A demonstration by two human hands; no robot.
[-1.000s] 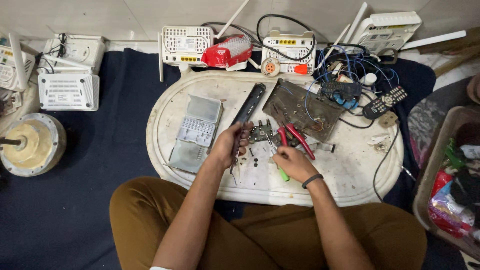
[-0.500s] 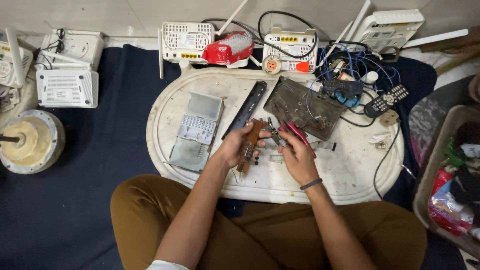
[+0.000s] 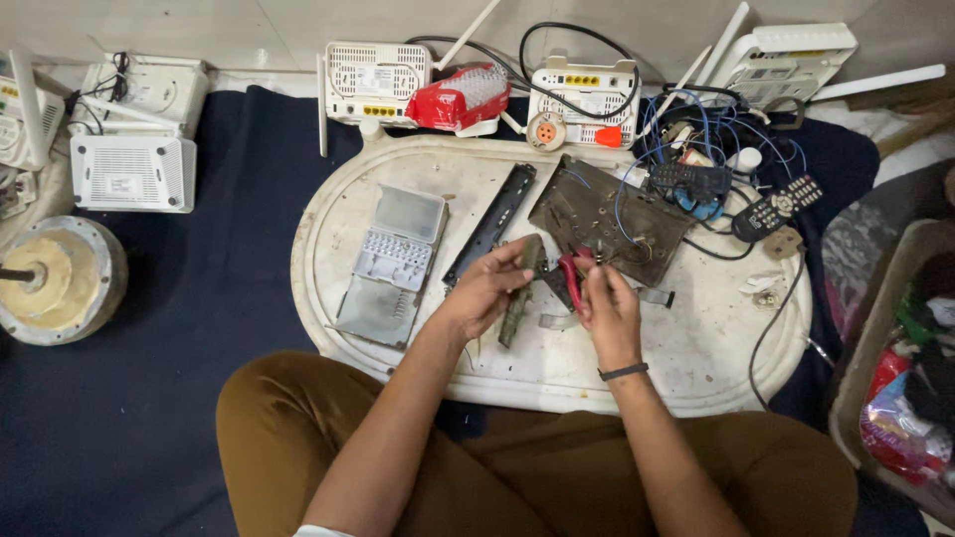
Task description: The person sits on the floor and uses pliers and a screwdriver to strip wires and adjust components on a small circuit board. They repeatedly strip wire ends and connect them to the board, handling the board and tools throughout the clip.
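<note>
While the left hand point(image 3: 482, 293) pinches the circuit board point(image 3: 519, 291) on edge, the right hand point(image 3: 609, 310), gripping red-handled pliers point(image 3: 569, 279), could slip and crack it.

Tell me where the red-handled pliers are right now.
In the head view, the red-handled pliers are in the right hand, over the middle of the white oval tray, beside the circuit board the left hand holds.

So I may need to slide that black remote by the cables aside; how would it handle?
The black remote looks like a stiff, slim plastic bar, so probably light and easy to lift. It lies flat on the white tray, so it should slide rather than roll. It sits against tangled cables, which might snag or drag along.
</note>
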